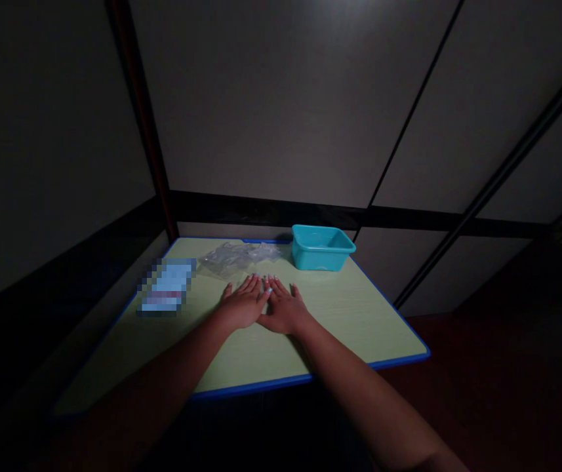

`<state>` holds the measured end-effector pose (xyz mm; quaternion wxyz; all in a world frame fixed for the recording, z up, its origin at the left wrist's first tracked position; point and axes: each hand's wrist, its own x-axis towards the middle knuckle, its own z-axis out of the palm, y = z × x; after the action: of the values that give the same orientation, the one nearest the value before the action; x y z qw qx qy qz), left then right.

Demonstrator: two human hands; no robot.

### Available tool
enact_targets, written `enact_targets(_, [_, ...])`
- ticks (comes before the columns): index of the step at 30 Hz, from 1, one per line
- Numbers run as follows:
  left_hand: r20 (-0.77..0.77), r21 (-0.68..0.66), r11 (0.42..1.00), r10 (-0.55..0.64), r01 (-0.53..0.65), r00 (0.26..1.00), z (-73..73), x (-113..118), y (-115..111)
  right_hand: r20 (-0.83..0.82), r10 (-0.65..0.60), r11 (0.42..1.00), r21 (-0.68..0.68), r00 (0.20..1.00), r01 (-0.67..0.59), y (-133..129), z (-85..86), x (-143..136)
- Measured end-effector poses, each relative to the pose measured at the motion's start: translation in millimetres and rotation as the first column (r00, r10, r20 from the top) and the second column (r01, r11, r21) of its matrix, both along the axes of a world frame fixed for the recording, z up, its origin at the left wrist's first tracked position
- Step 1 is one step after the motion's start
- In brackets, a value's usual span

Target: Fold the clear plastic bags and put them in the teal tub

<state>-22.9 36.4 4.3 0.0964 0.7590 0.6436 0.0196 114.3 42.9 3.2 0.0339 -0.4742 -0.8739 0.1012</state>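
Observation:
My left hand lies palm down on the pale yellow-green table, fingers stretched out and pointing away from me. Beside it, my right hand rests flat in the same way, and the two touch or overlap at the thumbs. Neither hand holds anything. Just beyond my fingertips lie clear, crumpled plastic bags. A turquoise plastic basket stands upright at the back right of the table. On the left side is a flat, light-blue item, blurred by pixelation.
The table has a blue edge. Dark-trimmed grey panels rise directly behind it, and another panel stands close on the left. A dark reddish floor shows at the right.

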Motion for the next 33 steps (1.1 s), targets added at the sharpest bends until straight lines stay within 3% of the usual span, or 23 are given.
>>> enact_targets(9, [0.018,0.185,0.975,0.125,-0.126,0.992,4.3,-5.8,4.5,0.016,-0.019,1.000,-0.003,1.000,0.019,-0.3,0.3,-0.2])
enact_targets(15, [-0.010,0.074,0.994,0.081,-0.080,0.997,-2.7,-10.9,6.7,-0.016,0.017,1.000,-0.023,1.000,-0.018,-0.9,0.7,2.0])
enact_targets(19, [-0.029,0.077,0.996,0.048,-0.045,0.998,-6.5,-12.6,5.7,-0.169,0.078,0.992,-0.089,0.982,-0.094,12.8,4.3,15.4])
enact_targets(23, [-0.030,0.071,0.996,0.050,-0.047,0.998,-6.4,-12.3,5.4,-0.412,-0.103,0.990,-0.133,0.906,0.052,42.8,16.2,30.7])
enact_targets(27, [-0.022,0.066,0.996,0.054,-0.053,0.998,-8.1,-12.7,6.7,-0.410,-0.250,0.940,-0.321,0.877,0.118,73.9,26.4,35.6])
enact_targets(33, [-0.039,0.068,0.996,0.055,-0.052,0.998,-10.8,-14.0,7.8,-0.361,-0.261,0.810,-0.587,0.895,0.000,99.9,24.0,28.5])
